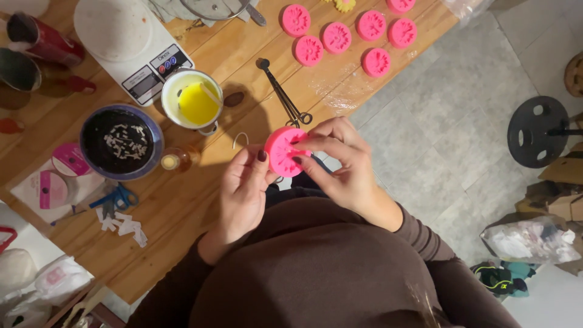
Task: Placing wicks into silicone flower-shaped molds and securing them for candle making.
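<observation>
A round pink flower-shaped silicone mould (280,150) is held between both hands above the wooden table's (200,182) edge. My left hand (243,191) supports it from below and the left, thumb on its rim. My right hand (340,161) pinches its right side, fingertips pressing into the mould's face. Several more pink moulds (336,37) lie at the table's far end.
A white pot of yellow wax (194,100), a dark bowl with white pieces (121,141), a kitchen scale (135,45), black tongs (282,94), blue scissors (118,197) and a small amber jar (173,161) stand on the table. Grey tiled floor, a weight plate (537,130) and bags lie to the right.
</observation>
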